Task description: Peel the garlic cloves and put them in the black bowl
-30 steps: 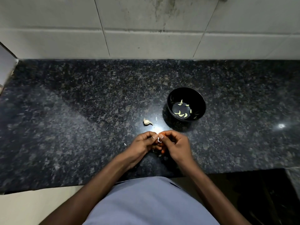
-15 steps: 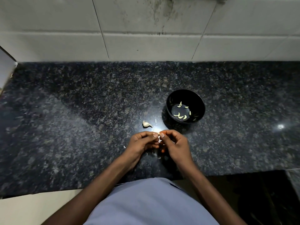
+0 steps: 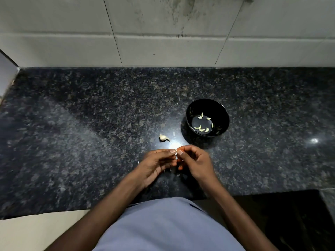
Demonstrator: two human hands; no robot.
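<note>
With my left hand [image 3: 155,163] and right hand [image 3: 194,162] both pinching 1 tiny garlic clove [image 3: 175,151] near the black bowl [image 3: 188,113], slick skin could let it squirt onto the dark counter [image 3: 90,142].

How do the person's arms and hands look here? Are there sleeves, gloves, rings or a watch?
Both forearms are bare up to the frame edge; no sleeve shows. The left hand and the right hand wear no gloves, and no ring, watch or bracelet is visible. The fingernails look short and pale. The only clothing in view is a plain grey-blue garment over the body.
</note>
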